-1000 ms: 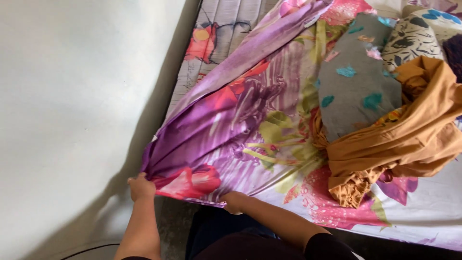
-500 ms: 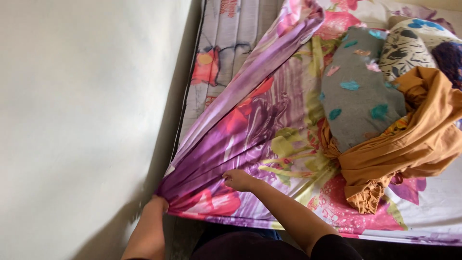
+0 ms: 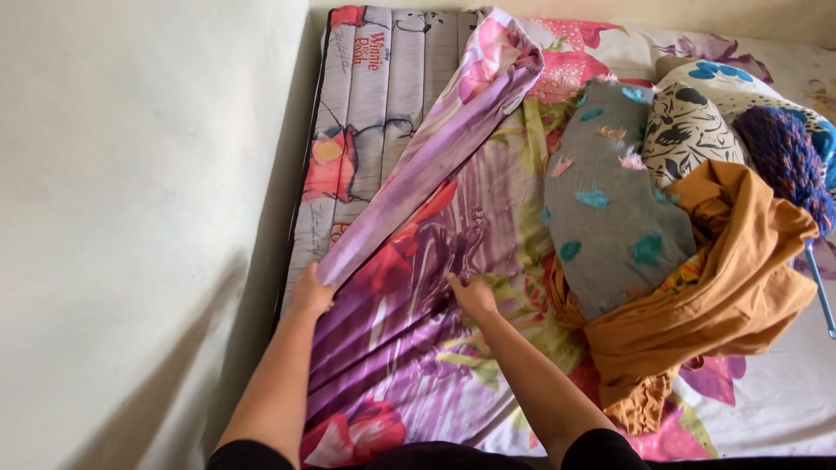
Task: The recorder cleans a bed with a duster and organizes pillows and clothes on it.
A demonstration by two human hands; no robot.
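A purple and pink flowered bed sheet (image 3: 409,287) lies partly spread over a mattress (image 3: 383,96) with a cartoon print. My left hand (image 3: 310,292) grips the sheet's folded left edge near the mattress side by the wall. My right hand (image 3: 471,294) presses on the sheet a little to the right, fingers closed on a crease of the cloth. The sheet's upper left part is folded back, leaving the grey striped mattress bare there.
A pale wall (image 3: 131,218) runs along the mattress's left side. On the right lie a grey pillow with coloured patches (image 3: 610,209), a mustard cloth (image 3: 723,287), a black-and-white patterned pillow (image 3: 692,126) and a blue woolly duster (image 3: 788,161).
Both hands have moved up the sheet from the bed's near corner toward the middle. The view has tilted up, showing more of the bare mattress and the far end.
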